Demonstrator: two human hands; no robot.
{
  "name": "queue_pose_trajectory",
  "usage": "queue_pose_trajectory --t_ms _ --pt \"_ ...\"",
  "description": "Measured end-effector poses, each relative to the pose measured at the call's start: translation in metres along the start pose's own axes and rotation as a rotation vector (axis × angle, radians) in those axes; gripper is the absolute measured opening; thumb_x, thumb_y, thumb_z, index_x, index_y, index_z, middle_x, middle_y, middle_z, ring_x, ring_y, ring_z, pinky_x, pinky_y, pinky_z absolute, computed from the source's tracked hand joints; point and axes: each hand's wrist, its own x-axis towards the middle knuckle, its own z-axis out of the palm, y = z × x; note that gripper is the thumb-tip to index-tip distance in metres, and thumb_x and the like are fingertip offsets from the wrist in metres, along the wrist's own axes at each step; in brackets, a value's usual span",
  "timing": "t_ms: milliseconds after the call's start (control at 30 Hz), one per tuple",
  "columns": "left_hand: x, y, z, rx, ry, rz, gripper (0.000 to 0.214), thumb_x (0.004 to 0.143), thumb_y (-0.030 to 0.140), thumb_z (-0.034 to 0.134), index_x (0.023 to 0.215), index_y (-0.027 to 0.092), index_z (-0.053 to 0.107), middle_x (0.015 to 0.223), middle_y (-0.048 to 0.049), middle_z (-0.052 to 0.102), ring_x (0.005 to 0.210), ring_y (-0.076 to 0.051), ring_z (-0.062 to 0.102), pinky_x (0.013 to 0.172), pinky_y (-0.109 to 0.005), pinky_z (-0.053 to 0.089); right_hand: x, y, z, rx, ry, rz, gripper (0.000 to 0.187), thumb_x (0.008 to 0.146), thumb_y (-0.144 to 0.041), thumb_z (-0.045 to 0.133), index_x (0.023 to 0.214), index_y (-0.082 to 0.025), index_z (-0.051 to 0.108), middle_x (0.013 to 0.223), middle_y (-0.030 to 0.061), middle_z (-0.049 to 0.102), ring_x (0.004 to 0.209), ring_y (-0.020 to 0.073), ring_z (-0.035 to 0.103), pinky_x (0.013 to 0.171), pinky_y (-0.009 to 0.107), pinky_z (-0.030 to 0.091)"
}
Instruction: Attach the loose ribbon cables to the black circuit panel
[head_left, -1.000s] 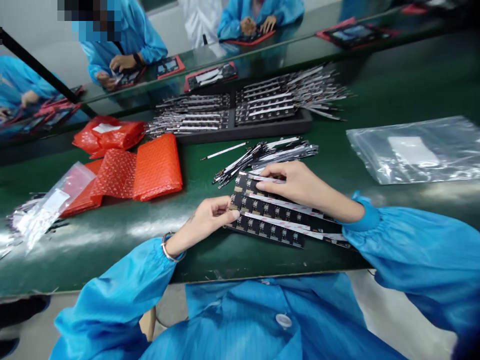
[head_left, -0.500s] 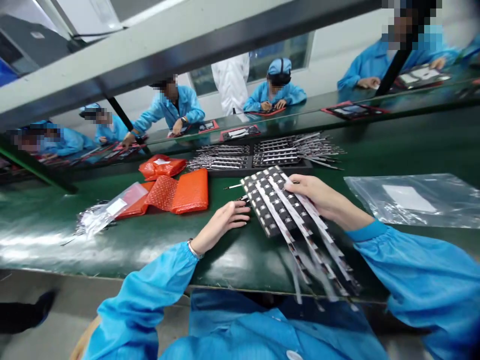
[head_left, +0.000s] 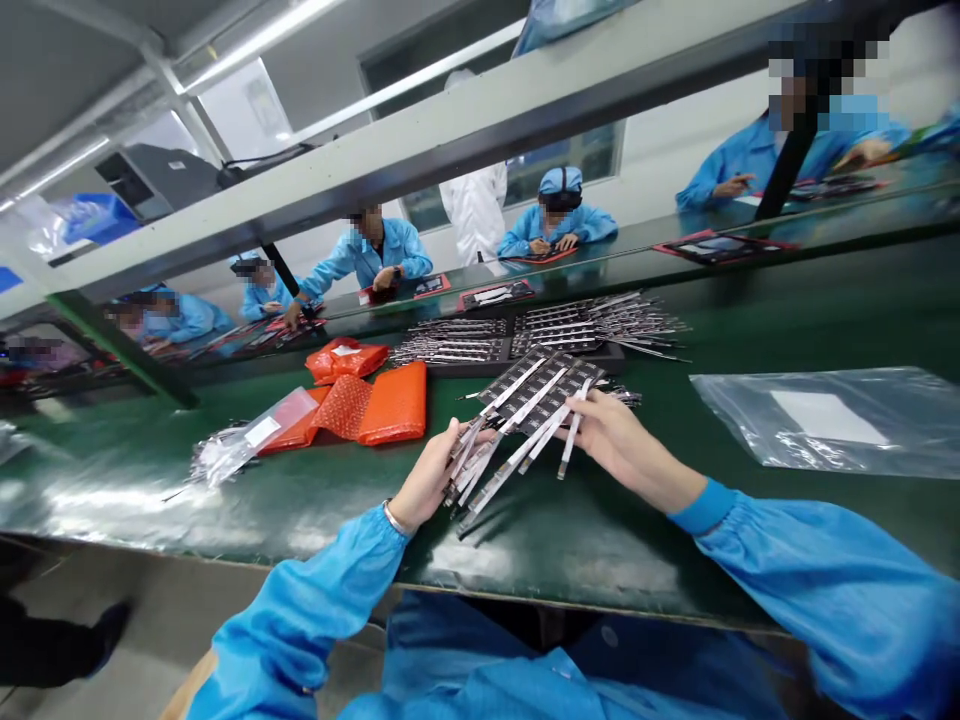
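A black panel (head_left: 544, 390) with rows of small light markings is held above the green bench, with long thin white-and-black strips (head_left: 496, 480) that look like flexible circuits fanning from it toward the lower left. My right hand (head_left: 611, 435) pinches the panel's right edge, thumb on top, beside one strip that sticks out downward. My left hand (head_left: 431, 475) is closed around the strip ends at the left, its fingertips partly hidden behind them. Just beyond the panel, a black tray (head_left: 465, 370) carries two stacks of similar strips.
Orange bubble-wrap packages (head_left: 394, 402) and a clear bag of strips (head_left: 244, 445) lie left on the green bench (head_left: 570, 565). At right is a large clear plastic bag (head_left: 832, 420). A grey beam (head_left: 375, 175) crosses overhead; co-workers in blue sit beyond.
The panel has turned, so its strips, which hung to the lower right, now point lower left. My left hand went from open beside the panel to closed on the strips. The view tilted up.
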Motion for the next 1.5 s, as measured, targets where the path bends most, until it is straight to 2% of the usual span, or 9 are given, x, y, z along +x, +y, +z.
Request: queue_pose_trajectory --t_ms 167,233,333,400,600,800,1067,1300,1500 --pt "-0.012 0.009 -0.003 0.547 0.478 0.788 0.030 0.097 0.037 0.050 0.115 0.016 0.061 0.127 -0.0094 0.057 0.122 -0.018 0.050 0.109 -0.028 0.033 0.002 -0.005 -0.002 0.148 0.063 -0.143 0.024 0.074 -0.007 0.064 0.093 -0.020 0.054 0.106 0.0022 0.065 0.092 0.0182 0.066 0.084 0.042 0.061" --pt "-0.021 0.007 0.004 0.683 0.408 0.915 0.024 0.099 0.034 0.045 0.099 0.017 0.062 0.104 -0.0078 0.062 0.103 -0.016 0.056 0.097 -0.028 0.041 0.003 -0.009 -0.002 0.213 0.077 -0.166 0.024 0.073 -0.005 0.064 0.089 -0.019 0.053 0.103 0.0014 0.065 0.095 0.0179 0.065 0.089 0.043 0.059" --pt "-0.022 -0.003 0.028 0.633 -0.096 0.491 0.032 0.099 0.041 0.044 0.104 0.016 0.064 0.102 -0.0081 0.064 0.091 -0.016 0.060 0.084 -0.028 0.046 0.001 -0.012 0.000 0.242 0.046 -0.198 0.020 0.073 -0.007 0.065 0.086 -0.019 0.055 0.100 0.0014 0.066 0.100 0.0181 0.064 0.095 0.044 0.057" --pt "-0.010 -0.008 0.048 0.470 -0.234 0.231 0.045 0.097 0.046 0.048 0.129 0.016 0.056 0.127 -0.0108 0.059 0.106 -0.018 0.059 0.089 -0.028 0.046 -0.002 -0.012 0.002 0.236 0.012 -0.217 0.020 0.074 -0.009 0.067 0.088 -0.019 0.057 0.102 0.0011 0.066 0.104 0.0185 0.063 0.098 0.044 0.055" --pt "0.036 -0.006 0.083 0.105 -0.278 0.183 0.053 0.086 0.043 0.068 0.133 0.021 0.056 0.144 -0.0074 0.048 0.124 -0.021 0.049 0.097 -0.027 0.038 -0.006 -0.009 0.005 0.255 -0.058 -0.230 0.024 0.074 -0.012 0.072 0.094 -0.021 0.062 0.103 -0.0006 0.067 0.101 0.0176 0.064 0.096 0.038 0.055" --pt "0.047 -0.007 0.094 -0.171 -0.063 0.232 0.042 0.080 0.048 0.073 0.104 0.014 0.070 0.111 -0.0084 0.066 0.101 -0.016 0.060 0.082 -0.023 0.045 -0.007 -0.002 0.006 0.165 -0.095 -0.253 0.032 0.067 -0.018 0.079 0.096 -0.017 0.064 0.107 0.0039 0.067 0.102 0.0205 0.064 0.093 0.038 0.055" --pt "0.049 0.023 0.052 -0.076 0.060 0.219 0.043 0.071 0.047 0.080 0.091 0.010 0.068 0.095 -0.0072 0.068 0.077 -0.012 0.063 0.066 -0.020 0.051 -0.007 -0.011 0.001 0.184 -0.045 -0.073 0.022 0.090 -0.035 0.062 0.105 -0.019 0.064 0.107 0.0039 0.068 0.089 0.0184 0.068 0.075 0.035 0.061" --pt "0.027 0.041 0.008 0.363 -0.290 -0.112 0.050 0.074 0.052 0.076 0.096 0.009 0.063 0.070 -0.0026 0.061 0.049 -0.004 0.050 0.043 -0.012 0.037 -0.001 0.001 -0.008 0.020 -0.051 -0.037 0.019 0.088 -0.017 0.060 0.107 -0.018 0.060 0.108 0.0047 0.067 0.085 0.0162 0.069 0.074 0.030 0.062" --pt "0.029 0.049 -0.009 0.175 -0.039 0.151 0.042 0.073 0.041 0.079 0.096 0.011 0.064 0.078 -0.0035 0.064 0.065 -0.007 0.061 0.061 -0.013 0.050 0.000 0.004 -0.010 0.007 -0.070 -0.020 0.016 0.090 -0.020 0.061 0.106 -0.019 0.061 0.110 0.0027 0.066 0.089 0.0155 0.068 0.077 0.031 0.062"
